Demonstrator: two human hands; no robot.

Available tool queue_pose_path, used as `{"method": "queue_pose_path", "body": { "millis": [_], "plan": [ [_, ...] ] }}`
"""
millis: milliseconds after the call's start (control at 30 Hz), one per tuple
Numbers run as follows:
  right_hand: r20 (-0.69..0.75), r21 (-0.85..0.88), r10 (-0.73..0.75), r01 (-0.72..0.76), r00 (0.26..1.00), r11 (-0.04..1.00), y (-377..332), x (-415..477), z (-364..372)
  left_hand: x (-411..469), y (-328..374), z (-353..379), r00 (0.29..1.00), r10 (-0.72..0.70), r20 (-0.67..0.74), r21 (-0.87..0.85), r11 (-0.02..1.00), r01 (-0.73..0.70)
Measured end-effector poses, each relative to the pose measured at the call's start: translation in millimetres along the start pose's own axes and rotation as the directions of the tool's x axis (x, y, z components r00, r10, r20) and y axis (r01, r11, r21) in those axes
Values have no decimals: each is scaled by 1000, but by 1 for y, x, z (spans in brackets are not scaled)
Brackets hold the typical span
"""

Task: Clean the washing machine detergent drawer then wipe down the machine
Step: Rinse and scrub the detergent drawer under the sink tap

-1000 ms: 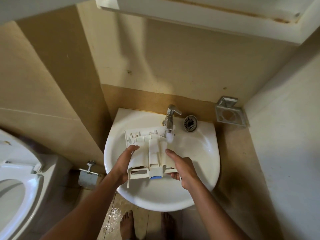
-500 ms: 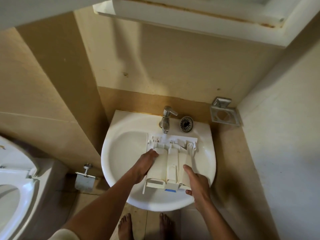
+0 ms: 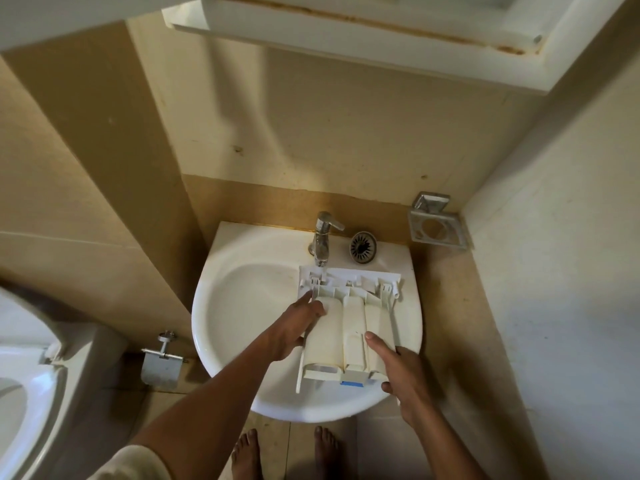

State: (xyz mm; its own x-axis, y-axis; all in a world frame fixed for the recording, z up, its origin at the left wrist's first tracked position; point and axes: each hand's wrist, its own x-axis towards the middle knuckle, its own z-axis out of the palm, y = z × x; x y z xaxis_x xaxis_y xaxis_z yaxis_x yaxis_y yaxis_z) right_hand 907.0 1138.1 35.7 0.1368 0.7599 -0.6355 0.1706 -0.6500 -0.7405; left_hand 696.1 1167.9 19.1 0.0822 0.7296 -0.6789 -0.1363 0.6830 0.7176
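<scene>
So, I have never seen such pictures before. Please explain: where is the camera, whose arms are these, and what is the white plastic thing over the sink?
The camera sits on a person's head and looks down, so the arms are that person's own. There is no robot. The left hand and the right hand hold a white washing machine detergent drawer, underside up, over a white sink, its far end below the tap. A loose drain strainer lies on the sink's ledge. A toilet stands to the left.
</scene>
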Motion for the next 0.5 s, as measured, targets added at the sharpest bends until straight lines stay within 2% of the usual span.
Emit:
{"method": "queue_pose_path", "body": {
  "millis": [200, 300, 500],
  "plan": [
    [72, -59, -15, 19, 997, 998, 9, 4, 18, -3, 0, -13, 997, 7, -71, -45, 999, -10],
    [98, -110, -23, 33, 995, 993, 7, 4, 30, -4, -11, -24, 994, -20, -110, -151, 988, 3],
    [152, -235, -60, 95, 987, 967, -9, 11, 59, -3, -33, -50, 961, -9, -276, -226, 973, -56]
  ]
}}
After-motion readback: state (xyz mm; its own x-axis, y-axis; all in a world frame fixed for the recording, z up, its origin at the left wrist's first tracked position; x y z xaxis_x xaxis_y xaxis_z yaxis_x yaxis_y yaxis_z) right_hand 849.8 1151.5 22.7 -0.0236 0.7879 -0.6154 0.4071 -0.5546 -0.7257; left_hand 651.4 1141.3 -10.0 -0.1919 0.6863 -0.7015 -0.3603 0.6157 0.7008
